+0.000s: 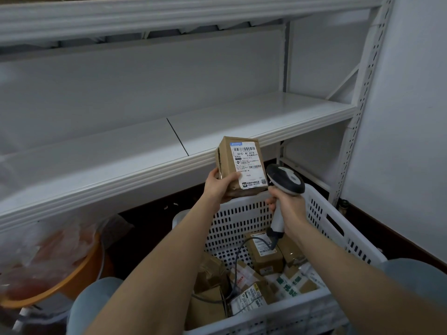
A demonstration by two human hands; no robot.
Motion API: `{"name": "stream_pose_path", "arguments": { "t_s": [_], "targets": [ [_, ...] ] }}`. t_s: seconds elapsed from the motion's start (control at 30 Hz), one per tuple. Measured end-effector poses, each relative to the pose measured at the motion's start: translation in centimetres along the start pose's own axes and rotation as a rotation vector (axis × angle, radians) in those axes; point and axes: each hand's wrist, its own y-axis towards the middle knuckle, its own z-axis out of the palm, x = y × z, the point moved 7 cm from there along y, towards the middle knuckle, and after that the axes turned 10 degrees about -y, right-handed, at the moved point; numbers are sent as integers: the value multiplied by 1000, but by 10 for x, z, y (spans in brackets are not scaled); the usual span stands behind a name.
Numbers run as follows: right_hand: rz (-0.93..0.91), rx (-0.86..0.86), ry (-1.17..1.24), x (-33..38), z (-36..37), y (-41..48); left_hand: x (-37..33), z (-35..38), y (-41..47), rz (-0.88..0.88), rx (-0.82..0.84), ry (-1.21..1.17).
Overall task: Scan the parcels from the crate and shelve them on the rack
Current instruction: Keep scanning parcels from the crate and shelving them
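Observation:
My left hand (219, 186) grips a small cardboard parcel (238, 165) by its lower left corner, holding it upright above the far rim of the crate with its white barcode label facing me. My right hand (287, 207) grips the handle of a grey and white barcode scanner (286, 178), whose head sits just right of the parcel's label. Below both hands stands the white perforated plastic crate (321, 213), holding several more labelled cardboard parcels (263, 257). The white metal rack shelf (145, 146) stretches behind the parcel and bears nothing.
The scanner's dark cable (238, 259) hangs down into the crate. An orange basin (79, 264) with crumpled plastic bags sits on the floor at the left under the shelf. A white wall (406, 117) stands right of the rack's perforated upright (362, 105). My knees show at the bottom.

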Motion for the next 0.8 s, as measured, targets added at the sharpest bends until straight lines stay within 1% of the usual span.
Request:
{"name": "stream_pose_path", "arguments": {
  "t_s": [0.13,0.33,0.47,0.67,0.8],
  "targets": [
    [-17,-70,-57,2,-8,8,6,2,-5,-109,-10,34],
    [2,-92,-54,-2,-9,15,20,8,-10,-315,72,-84],
    [14,-74,-31,-4,-5,14,27,9,-11,-386,92,-82],
    [13,-12,6,-1,0,14,31,10,-18,-468,56,-89],
    [7,-6,2,-1,1,17,34,12,-20,-496,41,-185]
  ]
}}
